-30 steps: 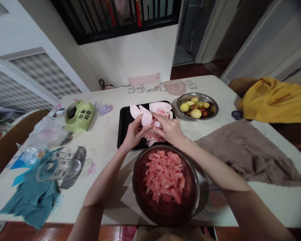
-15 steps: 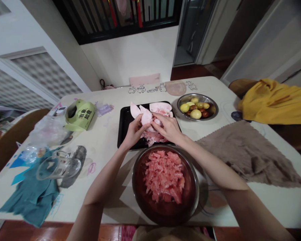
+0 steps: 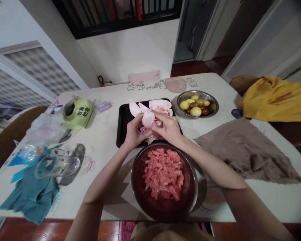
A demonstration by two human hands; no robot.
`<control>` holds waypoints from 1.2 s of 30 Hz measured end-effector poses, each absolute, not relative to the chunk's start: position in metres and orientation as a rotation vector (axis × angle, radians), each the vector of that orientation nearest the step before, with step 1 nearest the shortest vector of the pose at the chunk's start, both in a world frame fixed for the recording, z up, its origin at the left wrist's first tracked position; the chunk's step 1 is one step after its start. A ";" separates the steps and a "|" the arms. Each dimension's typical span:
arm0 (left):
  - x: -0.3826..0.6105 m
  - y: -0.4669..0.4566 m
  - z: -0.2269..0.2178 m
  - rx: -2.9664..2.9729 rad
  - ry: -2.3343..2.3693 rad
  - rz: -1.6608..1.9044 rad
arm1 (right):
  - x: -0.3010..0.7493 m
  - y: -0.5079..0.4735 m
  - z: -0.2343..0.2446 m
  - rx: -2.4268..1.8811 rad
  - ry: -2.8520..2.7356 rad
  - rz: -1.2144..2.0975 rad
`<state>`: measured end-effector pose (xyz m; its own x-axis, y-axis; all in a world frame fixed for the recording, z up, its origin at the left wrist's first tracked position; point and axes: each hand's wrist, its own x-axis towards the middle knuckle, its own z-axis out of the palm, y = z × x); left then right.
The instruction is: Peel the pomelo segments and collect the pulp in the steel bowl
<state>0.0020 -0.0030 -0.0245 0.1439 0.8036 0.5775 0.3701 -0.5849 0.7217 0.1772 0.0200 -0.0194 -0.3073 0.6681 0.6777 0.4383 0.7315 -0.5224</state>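
Note:
Between my two hands is a pale, pith-covered piece of pomelo [image 3: 148,119], held over a black tray [image 3: 122,129]. My left hand [image 3: 135,132] is closed around its left side. Across from it, the fingers of my right hand [image 3: 169,129] pinch its right side; the fingertips partly hide the piece. Thick white-pink peel [image 3: 160,104] and torn membranes lie in the tray behind and under my hands. Directly in front of me, a steel bowl [image 3: 163,211] contains a heap of pink-red pomelo flesh [image 3: 163,174].
Right of the tray stands a steel bowl of small green and brown fruits [image 3: 195,111]. A brown cloth [image 3: 243,150] spreads on the right. At left are a glass pitcher [image 3: 57,164], a teal cloth [image 3: 32,197], a plastic bag [image 3: 45,129] and a green paper container [image 3: 79,113].
My hands have turned the pomelo piece a little and my right fingers have curled further around it. The whole view has shifted slightly.

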 end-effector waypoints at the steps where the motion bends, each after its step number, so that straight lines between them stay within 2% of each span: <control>1: 0.002 -0.004 -0.024 2.017 1.133 1.441 | 0.177 0.019 -0.019 -0.835 -1.948 0.293; 18: 0.008 -0.007 -0.031 1.854 1.083 1.513 | 0.173 0.018 -0.028 -0.808 -1.921 0.159; 30: -0.001 0.002 -0.031 1.770 1.034 1.421 | 0.182 0.032 -0.018 -0.743 -2.061 0.307; 36: 0.004 -0.002 -0.033 1.795 1.039 1.458 | 0.177 0.028 -0.025 -0.783 -1.995 0.180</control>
<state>0.0038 -0.0025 -0.0325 0.0913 0.8562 0.5086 0.2013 -0.5160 0.8326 0.1771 0.0282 -0.0247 -0.3429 0.5929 0.7287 0.4529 0.7839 -0.4247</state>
